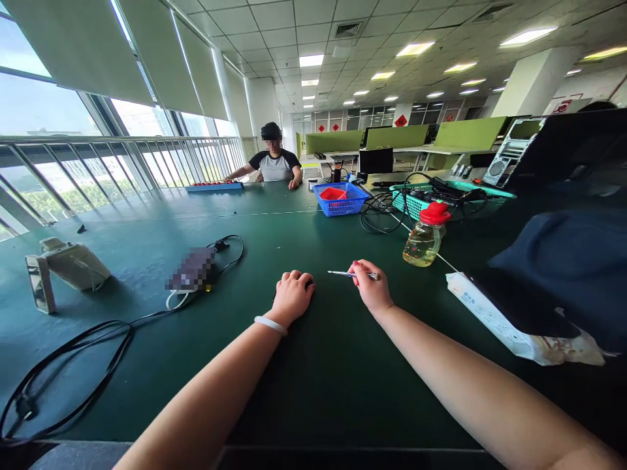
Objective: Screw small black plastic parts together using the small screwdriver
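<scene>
my left hand (292,295) rests on the wide dark green desk (313,385) with its fingers (296,278) curled shut into a loose fist. a small dark thing (309,283) peeks out at the knuckles, but most of it is hidden, so i cannot tell what it is or if the fist really holds it. my right hand (372,287) is just beside it, a little apart. its fingers (361,269) are pinched shut on a thin silver metal tool with a blue grip (349,274). the tool lies nearly flat, just above the desk, with its sharp tip pointing left toward my left hand.

here is what i think could go wrong. the pointed tip is near my left knuckles, so a quick push to the left could poke my own hand. the pinch is far back on the tool, so the tip may wobble, and the thin tool could slip out and roll on the smooth desk.

a clear plastic bottle of yellow liquid with a red cap (425,236) stands near my right hand, a bit further back. a wide swing of my right arm could knock it over, and any spill could reach the white printed plastic bag (499,323) close by. the black cable (73,365) on my left lies well apart from my arm. the other person (273,160) sits far across the desk, well apart from my hands.
</scene>
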Available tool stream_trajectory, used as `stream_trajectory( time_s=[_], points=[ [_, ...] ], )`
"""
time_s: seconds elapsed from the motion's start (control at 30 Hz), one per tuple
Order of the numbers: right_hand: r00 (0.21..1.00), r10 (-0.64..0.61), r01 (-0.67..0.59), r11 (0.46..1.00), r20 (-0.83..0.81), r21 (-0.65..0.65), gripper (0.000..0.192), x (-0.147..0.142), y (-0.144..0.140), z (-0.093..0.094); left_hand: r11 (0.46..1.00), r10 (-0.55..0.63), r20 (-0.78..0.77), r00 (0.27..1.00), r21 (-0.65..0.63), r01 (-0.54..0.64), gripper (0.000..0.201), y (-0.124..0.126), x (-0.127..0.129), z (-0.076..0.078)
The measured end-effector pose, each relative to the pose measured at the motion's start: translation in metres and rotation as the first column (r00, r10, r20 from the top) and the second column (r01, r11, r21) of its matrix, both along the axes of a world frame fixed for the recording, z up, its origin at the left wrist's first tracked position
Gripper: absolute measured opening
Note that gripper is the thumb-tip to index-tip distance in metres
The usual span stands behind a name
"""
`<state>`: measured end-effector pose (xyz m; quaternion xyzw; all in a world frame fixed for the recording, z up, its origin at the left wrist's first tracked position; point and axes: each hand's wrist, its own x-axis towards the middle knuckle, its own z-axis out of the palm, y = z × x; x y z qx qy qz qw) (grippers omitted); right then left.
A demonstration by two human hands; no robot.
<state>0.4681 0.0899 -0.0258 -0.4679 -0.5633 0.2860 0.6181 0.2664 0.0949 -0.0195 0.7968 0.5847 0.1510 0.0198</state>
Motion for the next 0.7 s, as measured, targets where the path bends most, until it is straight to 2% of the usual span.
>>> stream_trajectory(
  time_s=[0.1, 0.2, 0.37, 0.5, 0.6, 0.7],
  points=[
    [1.0, -0.007, 0.007, 1.0, -0.008, 0.015, 0.04, -0.001, -0.003, 0.003, 1.0, 0.005, -0.02, 1.0, -0.011, -0.005, 0.032, -0.016, -0.026, 0.002],
    [1.0, -0.008, 0.008, 1.0, 0.001, 0.026, 0.041, -0.002, -0.004, 0.005, 0.997, 0.063, -0.053, 0.997, -0.037, -0.065, 0.034, -0.031, -0.066, 0.005],
    [0.999, 0.018, -0.018, 1.0, 0.031, 0.01, 0.041, -0.006, -0.008, 0.007, 0.949, 0.301, -0.147, 0.942, -0.052, -0.311, 0.039, -0.051, -0.151, 0.007],
    [0.999, 0.034, -0.034, 0.999, 0.04, -0.002, 0.041, -0.008, -0.009, 0.008, 0.903, 0.422, -0.18, 0.889, -0.007, -0.43, 0.044, -0.063, -0.207, 0.011],
    [0.997, 0.053, -0.053, 0.999, 0.047, -0.001, 0.042, -0.009, -0.009, 0.007, 0.899, 0.438, -0.1, 0.893, 0.043, -0.436, 0.041, -0.068, -0.229, 0.024],
    [0.997, 0.063, -0.062, 0.998, 0.049, -0.013, 0.042, -0.009, -0.008, 0.006, 0.88, 0.464, 0.085, 0.882, 0.068, -0.469, 0.037, -0.074, -0.234, 0.047]
  ],
)
